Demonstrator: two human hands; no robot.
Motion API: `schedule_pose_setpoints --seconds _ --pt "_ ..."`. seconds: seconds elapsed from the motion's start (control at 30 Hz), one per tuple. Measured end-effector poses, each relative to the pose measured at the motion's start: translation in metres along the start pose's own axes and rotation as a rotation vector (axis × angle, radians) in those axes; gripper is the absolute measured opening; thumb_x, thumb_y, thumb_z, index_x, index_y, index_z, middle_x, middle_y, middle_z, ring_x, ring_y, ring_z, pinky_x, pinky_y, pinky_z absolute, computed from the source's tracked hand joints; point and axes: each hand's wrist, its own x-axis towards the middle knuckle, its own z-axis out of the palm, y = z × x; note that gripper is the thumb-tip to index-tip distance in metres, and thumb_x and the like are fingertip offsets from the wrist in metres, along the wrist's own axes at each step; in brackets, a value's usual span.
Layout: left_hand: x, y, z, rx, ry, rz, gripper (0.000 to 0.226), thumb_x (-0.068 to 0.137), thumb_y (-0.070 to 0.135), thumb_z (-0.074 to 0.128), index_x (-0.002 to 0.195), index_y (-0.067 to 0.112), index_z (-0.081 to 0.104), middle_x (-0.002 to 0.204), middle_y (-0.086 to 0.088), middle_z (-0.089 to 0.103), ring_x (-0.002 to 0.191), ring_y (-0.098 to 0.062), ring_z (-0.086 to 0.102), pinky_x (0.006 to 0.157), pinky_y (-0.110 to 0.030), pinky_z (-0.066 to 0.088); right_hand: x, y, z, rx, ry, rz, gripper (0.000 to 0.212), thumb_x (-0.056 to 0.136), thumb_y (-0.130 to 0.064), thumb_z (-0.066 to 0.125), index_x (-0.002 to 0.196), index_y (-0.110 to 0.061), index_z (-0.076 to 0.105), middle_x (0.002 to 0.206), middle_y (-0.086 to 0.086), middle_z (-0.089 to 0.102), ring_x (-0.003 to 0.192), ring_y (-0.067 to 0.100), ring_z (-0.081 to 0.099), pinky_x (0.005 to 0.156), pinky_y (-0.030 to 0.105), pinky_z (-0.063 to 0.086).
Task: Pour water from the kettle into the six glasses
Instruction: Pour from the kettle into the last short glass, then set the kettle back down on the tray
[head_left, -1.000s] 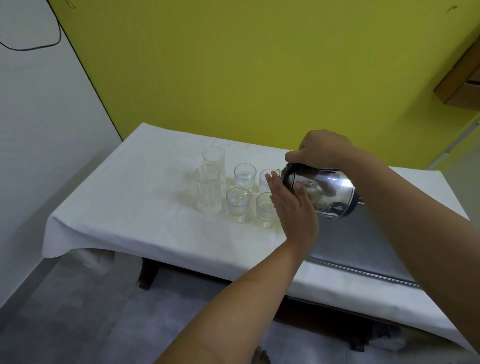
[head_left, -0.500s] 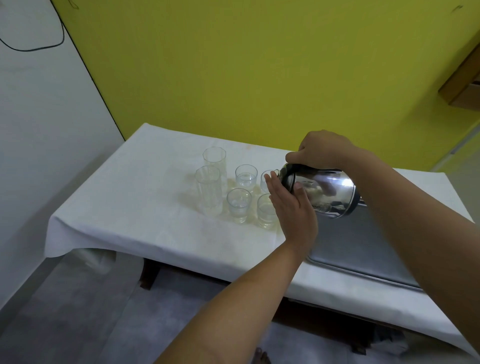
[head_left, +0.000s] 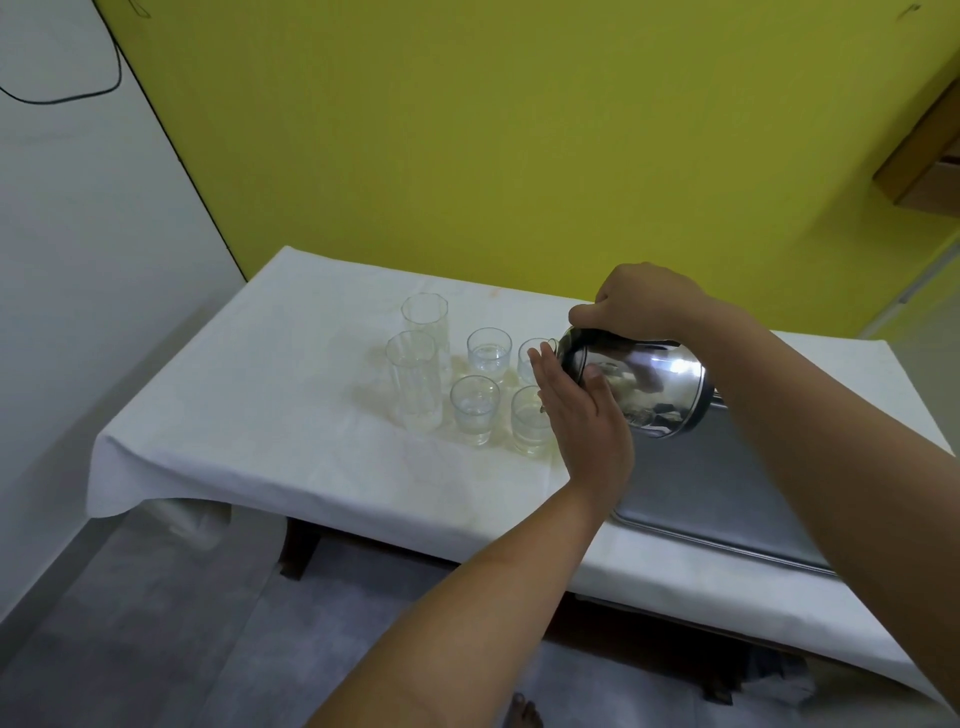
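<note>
A shiny steel kettle (head_left: 644, 387) is tipped over to the left, its spout at the rim of the back right short glass (head_left: 531, 358). My right hand (head_left: 641, 301) grips the kettle from above. My left hand (head_left: 582, 415) lies flat against the kettle's near side, fingers straight. Two tall glasses (head_left: 415, 384) stand at the left of the group. The other short glasses (head_left: 475, 408) stand in two rows beside them, with water showing in them. My left hand partly hides the front right glass (head_left: 527, 421).
The glasses stand on a white cloth (head_left: 291, 415) over a low table against a yellow wall. A flat metal tray (head_left: 727, 493) lies on the table to the right, under the kettle. The table's front edge hangs over grey floor.
Almost nothing has moved. The kettle stays tipped at the back right glass with both hands in the same hold.
</note>
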Motion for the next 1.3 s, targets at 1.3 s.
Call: schedule_pose_setpoints --seconds 1.3 --pt "0.015 0.011 0.036 0.393 -1.064 0.474 0.059 0.097 0.018 0.037 0.151 0.02 0.012 0.162 -0.003 0.003 0.149 -0.012 0.001 0.12 -0.029 0.007 -0.129 0.067 0.136 1.186 1.065 0.798 0.063 0.087 -0.051 0.057 0.062 0.006 0.047 0.054 0.007 0.038 0.054 0.018 0.034 0.054 0.033 0.031"
